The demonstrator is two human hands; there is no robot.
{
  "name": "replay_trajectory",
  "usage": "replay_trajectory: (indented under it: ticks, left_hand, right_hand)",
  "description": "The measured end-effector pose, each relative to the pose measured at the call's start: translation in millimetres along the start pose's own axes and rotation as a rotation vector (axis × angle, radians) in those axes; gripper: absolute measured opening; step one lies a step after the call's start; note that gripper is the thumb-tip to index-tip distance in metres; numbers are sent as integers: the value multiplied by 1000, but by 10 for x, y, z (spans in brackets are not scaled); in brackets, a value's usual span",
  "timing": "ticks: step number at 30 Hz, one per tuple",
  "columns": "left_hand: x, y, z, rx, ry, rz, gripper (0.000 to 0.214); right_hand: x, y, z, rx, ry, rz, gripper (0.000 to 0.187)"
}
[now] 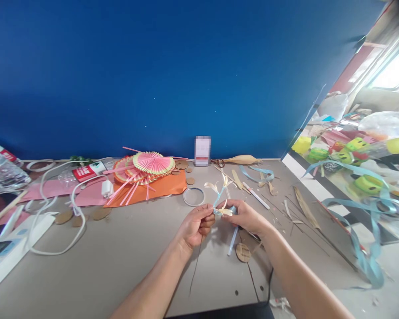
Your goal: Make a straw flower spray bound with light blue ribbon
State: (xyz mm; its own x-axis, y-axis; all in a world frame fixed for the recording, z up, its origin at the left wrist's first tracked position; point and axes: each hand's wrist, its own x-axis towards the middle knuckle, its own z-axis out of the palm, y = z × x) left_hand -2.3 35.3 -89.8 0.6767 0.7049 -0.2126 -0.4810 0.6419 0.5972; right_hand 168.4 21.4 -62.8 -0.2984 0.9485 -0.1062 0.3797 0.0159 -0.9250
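Note:
My left hand (197,224) and my right hand (244,216) meet above the beige tabletop (119,261), both pinched closed on a small craft flower (221,195) of cream dried-leaf petals tied with pale blue ribbon. A thin dark stem (195,266) hangs down from below my left hand. A pale blue ribbon strip (233,239) trails from under my right hand toward a round wooden disc (243,252).
A metal ring (193,196) lies just beyond my hands. Pink paper fans (149,165) on orange paper (166,186) sit at the back left, near a white charger cable (73,208) and plastic bottles (6,173). Dried leaf strips (306,208) and loose blue ribbon (369,248) lie right. A blue wall (186,66) stands behind.

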Motion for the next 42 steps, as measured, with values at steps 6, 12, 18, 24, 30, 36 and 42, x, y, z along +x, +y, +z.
replay_trajectory:
  ticks: [6,12,18,24,30,36,42]
  left_hand:
    - [-11,11,22,34,14,5,28]
    - [-12,-2,58,124,48,30,28]
    - [2,-50,61,241,119,90,23]
    - [39,-117,83,406,277,234,22]
    - [36,-143,118,510,364,296,20]
    - [46,-173,108,472,395,370,19]
    - [70,-170,49,281,438,386,24]
  right_hand:
    - [20,-10,-12,-102,250,-122,11]
    - [16,-12,41,176,388,-12,14]
    - [-48,-132,74,481,427,55,16]
    - [-124,-174,178,189,555,58,9]
    - [-148,-271,260,-265,622,-110,16]
    - [-193,-373,449,-508,497,-376,23]
    - [-246,-250,676,-540,410,-509,31]
